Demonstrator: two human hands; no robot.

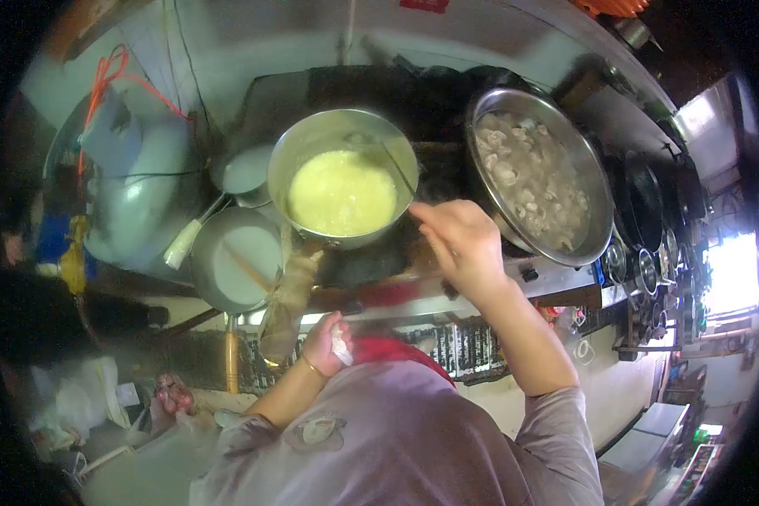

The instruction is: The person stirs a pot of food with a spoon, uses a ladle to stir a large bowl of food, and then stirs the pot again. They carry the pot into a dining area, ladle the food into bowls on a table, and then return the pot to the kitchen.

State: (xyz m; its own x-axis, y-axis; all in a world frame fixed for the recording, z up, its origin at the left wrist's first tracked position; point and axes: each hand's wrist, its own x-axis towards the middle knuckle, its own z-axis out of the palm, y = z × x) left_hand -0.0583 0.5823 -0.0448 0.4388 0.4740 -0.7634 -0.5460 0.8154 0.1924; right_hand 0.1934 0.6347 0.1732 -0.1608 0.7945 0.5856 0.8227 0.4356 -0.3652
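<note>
In front of me a deep metal pot [280, 156] holds a bubbling, pale yellow mixture [342, 194]. My right hand [464, 244] is closed over the pot's right rim on the thin handle of a metal ladle [399, 166]. The ladle's blurred head lies toward the back of the pot. Close to my body, my left hand [322, 344] is curled round a crumpled white cloth [341, 344]. Near that hand, the pot's long, thick handle [288, 308] points toward me.
Right of the pot stands a large steel basin [603, 181] of greyish food pieces in liquid. To the left are a pan [196, 266] with whitish liquid and a wooden stick, and a smaller white-handled pan [243, 173]. Metal bowls [647, 271] line the far right.
</note>
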